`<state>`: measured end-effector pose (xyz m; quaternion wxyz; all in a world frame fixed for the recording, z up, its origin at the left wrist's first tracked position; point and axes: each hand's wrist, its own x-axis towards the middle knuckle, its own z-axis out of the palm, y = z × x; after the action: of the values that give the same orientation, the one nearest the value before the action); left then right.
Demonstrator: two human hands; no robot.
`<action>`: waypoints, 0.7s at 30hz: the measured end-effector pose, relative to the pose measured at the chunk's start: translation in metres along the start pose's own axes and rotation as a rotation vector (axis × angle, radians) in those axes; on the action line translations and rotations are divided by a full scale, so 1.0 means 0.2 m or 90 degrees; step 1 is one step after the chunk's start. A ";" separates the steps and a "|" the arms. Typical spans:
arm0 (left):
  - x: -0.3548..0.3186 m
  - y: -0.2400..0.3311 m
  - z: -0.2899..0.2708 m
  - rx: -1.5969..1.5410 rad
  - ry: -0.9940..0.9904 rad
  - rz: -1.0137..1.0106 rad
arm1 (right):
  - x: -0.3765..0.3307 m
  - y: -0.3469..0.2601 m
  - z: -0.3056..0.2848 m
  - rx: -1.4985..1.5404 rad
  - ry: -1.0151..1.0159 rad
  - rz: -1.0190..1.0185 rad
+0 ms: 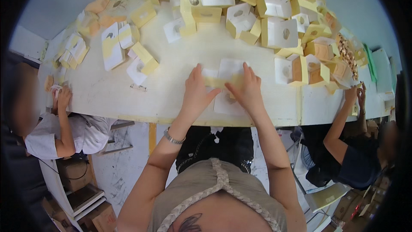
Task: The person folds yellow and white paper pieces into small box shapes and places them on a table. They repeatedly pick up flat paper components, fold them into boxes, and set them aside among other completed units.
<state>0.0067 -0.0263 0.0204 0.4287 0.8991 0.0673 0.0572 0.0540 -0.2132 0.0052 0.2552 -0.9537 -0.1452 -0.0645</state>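
Beside the card [224, 78], we hold left hand [198, 88] and right hand [247, 88] spread; likely light, creasable, it suits edge holds.

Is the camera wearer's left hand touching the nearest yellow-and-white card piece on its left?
Apart: the head view shows bare tabletop between the left hand and that card piece.

Card [221, 80] on table [107, 96] between left hand [197, 91], right hand [248, 89]; boxes [274, 38] behind, left, right.

The right hand [247, 90] hides part of the card piece [229, 67]; the box pile [274, 8] (at top) is cut off.
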 end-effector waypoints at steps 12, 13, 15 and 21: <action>-0.15 0.11 -0.15 -0.622 -0.219 -0.053 | 0.11 -0.22 -0.20 0.679 -0.037 0.196; -0.20 0.14 -0.16 -0.626 -0.216 0.004 | 0.09 -0.28 -0.25 0.693 -0.036 0.185; -0.24 0.21 -0.22 -0.585 -0.210 0.106 | 0.07 -0.27 -0.28 0.706 -0.134 0.182; -0.23 0.25 -0.29 -0.475 -0.125 0.049 | -0.07 -0.23 -0.27 0.945 -0.182 0.080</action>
<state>-0.0449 -0.0210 0.0927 0.7280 0.6847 -0.0331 0.0072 0.0238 -0.2062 0.0704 0.8120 -0.5372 -0.1278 0.1890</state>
